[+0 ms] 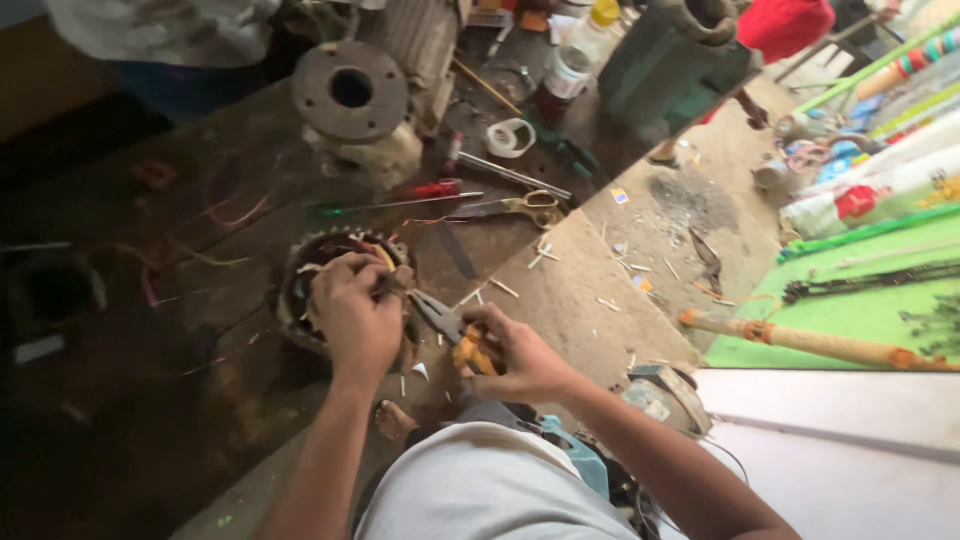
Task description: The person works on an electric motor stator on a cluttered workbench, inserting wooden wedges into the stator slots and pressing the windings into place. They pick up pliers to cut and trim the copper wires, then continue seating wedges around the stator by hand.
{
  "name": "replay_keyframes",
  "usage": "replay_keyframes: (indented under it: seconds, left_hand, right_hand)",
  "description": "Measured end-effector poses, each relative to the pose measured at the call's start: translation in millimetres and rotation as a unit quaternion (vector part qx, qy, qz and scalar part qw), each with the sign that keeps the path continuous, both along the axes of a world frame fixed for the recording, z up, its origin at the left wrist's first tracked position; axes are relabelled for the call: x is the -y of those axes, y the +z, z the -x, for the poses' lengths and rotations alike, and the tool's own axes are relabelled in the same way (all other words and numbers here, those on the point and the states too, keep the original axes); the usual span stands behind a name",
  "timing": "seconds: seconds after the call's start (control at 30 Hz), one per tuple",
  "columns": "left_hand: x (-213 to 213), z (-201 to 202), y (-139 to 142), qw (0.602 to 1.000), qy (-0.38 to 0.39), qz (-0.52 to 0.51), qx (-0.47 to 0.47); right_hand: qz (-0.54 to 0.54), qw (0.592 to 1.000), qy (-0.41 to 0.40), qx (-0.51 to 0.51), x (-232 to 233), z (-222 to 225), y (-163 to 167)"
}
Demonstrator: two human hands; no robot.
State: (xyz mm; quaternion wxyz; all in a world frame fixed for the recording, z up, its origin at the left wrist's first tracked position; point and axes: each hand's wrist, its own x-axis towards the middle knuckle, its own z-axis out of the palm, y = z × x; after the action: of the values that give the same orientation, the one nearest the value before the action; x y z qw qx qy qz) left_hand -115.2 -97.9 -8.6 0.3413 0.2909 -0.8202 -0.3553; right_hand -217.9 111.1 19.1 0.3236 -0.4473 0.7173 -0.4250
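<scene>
1. Dark wooden bench (230, 190), cluttered and oily, carries a round motor stator (335, 285) near its front edge.
2. Left hand (355, 315) is closed over the stator's windings, fingers pinching a wire.
3. Right hand (520, 355) is clamped on the orange handles of pliers (445, 322), jaws at the stator rim.
4. Cut insulation bits lie around; windings look still in place, so most stripping seems undone.
5. Beyond: a screwdriver (420, 195), scissors (515, 207), a flanged housing (352, 95).

- One view only, from a camera worn on the person's head.
- It looks steeply down and forward, tilted, over the person's lap at lower centre.
- It sits close above the dark wooden bench (200, 330) at left.
- The concrete floor (600, 300) runs away toward the upper right.
</scene>
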Motion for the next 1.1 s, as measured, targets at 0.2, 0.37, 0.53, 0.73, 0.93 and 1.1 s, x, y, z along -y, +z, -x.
replay_keyframes:
  seconds: [0.2, 0.37, 0.53, 0.73, 0.93, 1.1]
  left_hand:
    - [-0.6, -2.5, 5.2, 0.999, 0.003, -0.031, 0.021]
    - [-1.6, -3.5, 4.5, 1.0, -0.008, 0.0, 0.018]
    - [-3.5, -0.9, 1.0, 0.999, -0.003, 0.015, 0.042]
    - [-12.6, 7.0, 7.9, 0.998, 0.031, -0.013, 0.057]
    - [-10.8, 7.3, 7.7, 0.997, 0.04, -0.002, 0.071]
    - [-8.5, 2.8, 2.1, 0.999, 0.023, 0.007, 0.043]
  right_hand:
    - [-0.135, 0.967, -0.07, -0.205, -0.1, -24.9, 11.5]
    - [-0.135, 0.86, 0.004, 0.492, 0.7, 10.0, -21.5]
    - [-0.129, 0.99, 0.061, 0.002, -23.7, 12.5, -19.7]
    - [-0.146, 0.973, -0.06, -0.167, -11.6, -14.4, 7.7]
    - [-0.147, 0.969, -0.099, -0.17, 11.6, -29.6, 14.2]
    - [-0.176, 0.982, -0.061, 0.021, 7.7, -12.8, -20.2]
